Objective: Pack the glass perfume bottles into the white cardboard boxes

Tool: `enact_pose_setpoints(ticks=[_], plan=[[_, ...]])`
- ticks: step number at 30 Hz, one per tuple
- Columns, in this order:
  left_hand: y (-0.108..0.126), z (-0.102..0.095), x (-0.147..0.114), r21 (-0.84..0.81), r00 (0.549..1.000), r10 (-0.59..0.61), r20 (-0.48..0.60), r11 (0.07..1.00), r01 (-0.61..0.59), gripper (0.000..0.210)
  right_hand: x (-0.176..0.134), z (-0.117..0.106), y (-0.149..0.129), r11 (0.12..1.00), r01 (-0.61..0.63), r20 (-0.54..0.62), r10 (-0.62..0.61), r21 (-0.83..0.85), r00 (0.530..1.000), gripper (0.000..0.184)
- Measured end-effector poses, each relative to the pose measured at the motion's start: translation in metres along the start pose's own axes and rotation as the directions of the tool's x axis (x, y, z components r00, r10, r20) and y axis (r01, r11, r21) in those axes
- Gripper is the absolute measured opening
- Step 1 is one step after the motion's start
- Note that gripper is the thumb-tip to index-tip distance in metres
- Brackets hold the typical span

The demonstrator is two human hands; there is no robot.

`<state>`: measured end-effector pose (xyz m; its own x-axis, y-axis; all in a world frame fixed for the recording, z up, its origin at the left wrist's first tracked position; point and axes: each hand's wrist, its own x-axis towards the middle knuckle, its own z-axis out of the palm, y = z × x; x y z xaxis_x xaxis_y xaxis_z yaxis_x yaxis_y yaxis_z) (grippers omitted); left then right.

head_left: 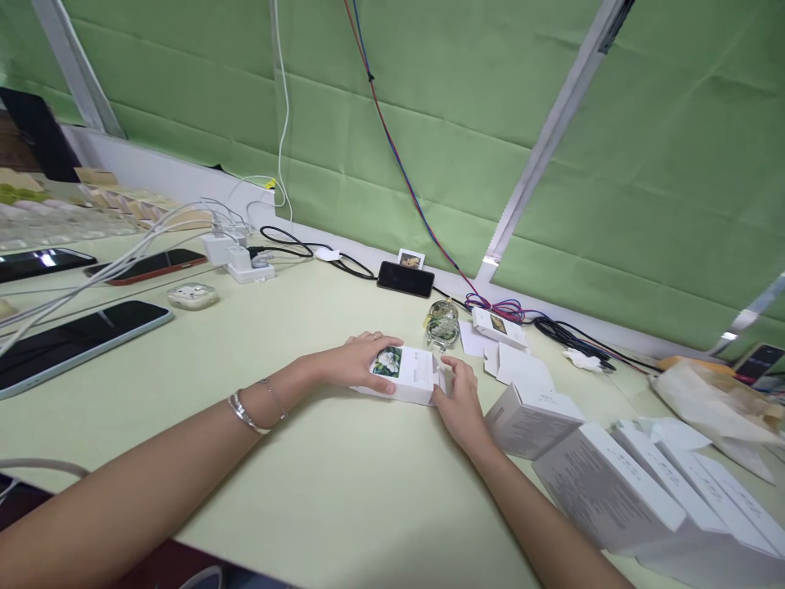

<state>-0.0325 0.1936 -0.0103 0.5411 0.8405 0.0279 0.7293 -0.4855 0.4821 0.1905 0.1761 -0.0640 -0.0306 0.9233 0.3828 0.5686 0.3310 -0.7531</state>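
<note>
A small white carton [412, 370] with a flower picture lies on the pale table in front of me. My left hand [359, 360] grips its left end, thumb along the near side and fingers over the far side. At the carton's right end, my right hand [459, 393] has its thumb and fingers on the end flap, which looks partly open. The carton's inside is hidden from view. Just beyond it stands a clear earphone case [442, 325].
White cartons [613, 478] stand in a row at the right, near my right forearm. A black phone [405, 279] leans by the wall. Phones [79, 339], cables and a white power strip [245, 263] occupy the left. Bundled cords [567, 334] run along the back edge.
</note>
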Motion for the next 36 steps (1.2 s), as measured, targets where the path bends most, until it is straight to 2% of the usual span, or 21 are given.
enact_pose_setpoints(ticks=[3,8,14,19,31,36], plan=[[0.000,0.000,-0.001,0.004,1.000,-0.007,0.005,1.000,0.007,0.084,0.001,-0.001,0.002,0.999,-0.032,0.007,0.032,-0.009,0.999,0.043],[0.001,0.000,-0.001,-0.002,1.000,-0.016,0.002,1.000,0.016,0.085,0.002,-0.002,0.002,0.995,-0.049,0.036,0.046,0.088,0.998,0.041],[0.001,0.000,-0.001,-0.001,1.000,-0.028,0.003,1.000,0.028,0.085,0.003,-0.003,-0.005,0.960,-0.137,0.022,0.135,0.246,0.991,0.040],[0.002,0.000,-0.001,0.025,1.000,-0.024,0.011,0.999,0.023,0.085,0.005,-0.003,-0.005,0.938,-0.171,0.031,0.170,0.302,0.985,0.039],[0.002,0.000,-0.001,0.023,1.000,-0.016,0.016,1.000,0.015,0.084,0.003,-0.011,-0.017,0.952,-0.205,0.132,0.178,0.230,0.975,0.033],[0.004,-0.001,-0.001,0.046,0.999,-0.024,0.030,0.999,0.023,0.083,0.002,-0.011,-0.020,0.971,-0.106,0.133,0.078,0.216,0.988,0.027]])
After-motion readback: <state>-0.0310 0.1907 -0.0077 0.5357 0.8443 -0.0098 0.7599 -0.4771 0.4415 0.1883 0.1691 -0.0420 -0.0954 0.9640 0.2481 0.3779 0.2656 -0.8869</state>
